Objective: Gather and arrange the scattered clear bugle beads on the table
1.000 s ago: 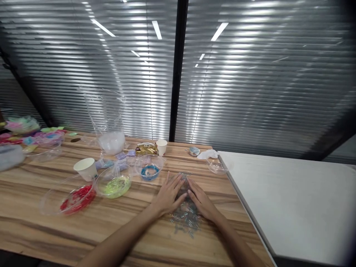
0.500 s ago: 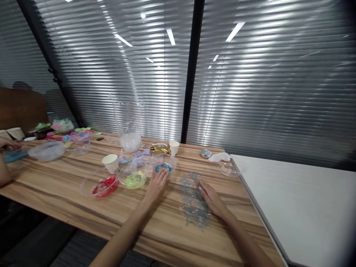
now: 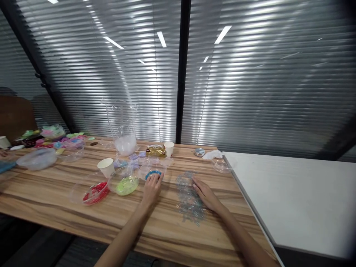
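My left hand is palm down at the near side of a clear plastic bowl holding blue pieces. Its fingers reach over the rim, slightly bent and spread; the tips are hard to make out. On the tabletop, my right hand rests against the right edge of a loose pile of small clear tube-like pieces, fingers stretched out, thumb apart. Left of my left hand stand a bowl of yellow-green pieces and a bowl of red pieces, both clear plastic.
Behind the bowls are paper cups, a gold packet and a clear bag with white contents. A round tin, white tissue and clear lid lie at back right. Another person's hand shows far left.
The view has shifted slightly right, so things appear further left. My left hand's fingers have bent and drawn back a little at the blue bowl. My right hand stays by the clear pieces.
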`<state>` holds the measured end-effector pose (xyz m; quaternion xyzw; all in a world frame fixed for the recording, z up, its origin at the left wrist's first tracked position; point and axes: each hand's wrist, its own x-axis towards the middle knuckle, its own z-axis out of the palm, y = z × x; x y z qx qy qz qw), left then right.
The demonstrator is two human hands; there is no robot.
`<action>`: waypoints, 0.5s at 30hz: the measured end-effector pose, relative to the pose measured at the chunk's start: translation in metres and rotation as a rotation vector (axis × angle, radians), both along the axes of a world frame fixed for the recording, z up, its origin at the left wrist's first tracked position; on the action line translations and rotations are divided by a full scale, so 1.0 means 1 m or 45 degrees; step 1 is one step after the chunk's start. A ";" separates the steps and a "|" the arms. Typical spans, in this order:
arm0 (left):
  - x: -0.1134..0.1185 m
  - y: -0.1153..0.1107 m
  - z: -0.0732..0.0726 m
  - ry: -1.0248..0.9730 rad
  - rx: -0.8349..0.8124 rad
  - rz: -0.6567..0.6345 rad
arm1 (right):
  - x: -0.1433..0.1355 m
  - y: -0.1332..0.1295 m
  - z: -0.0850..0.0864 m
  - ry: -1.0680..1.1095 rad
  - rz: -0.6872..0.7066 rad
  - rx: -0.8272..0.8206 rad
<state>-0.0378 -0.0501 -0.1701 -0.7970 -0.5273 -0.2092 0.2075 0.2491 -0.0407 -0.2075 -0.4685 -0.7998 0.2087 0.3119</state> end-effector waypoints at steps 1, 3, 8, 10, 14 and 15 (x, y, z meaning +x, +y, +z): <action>-0.001 0.000 -0.001 -0.010 0.027 0.014 | 0.000 0.001 0.000 0.007 -0.003 0.002; -0.003 0.002 -0.002 -0.037 0.091 0.037 | 0.000 0.003 -0.002 0.018 -0.008 0.000; -0.005 0.004 0.000 -0.112 0.221 0.028 | -0.001 0.008 -0.004 0.076 -0.006 0.040; -0.001 -0.005 0.000 -0.113 0.206 -0.057 | -0.002 0.009 -0.003 0.096 0.001 0.054; 0.014 -0.026 -0.002 -0.115 0.040 -0.296 | -0.002 0.010 -0.002 0.119 0.000 0.058; 0.017 -0.028 -0.003 -0.145 0.000 -0.314 | -0.002 0.011 -0.002 0.120 -0.005 0.065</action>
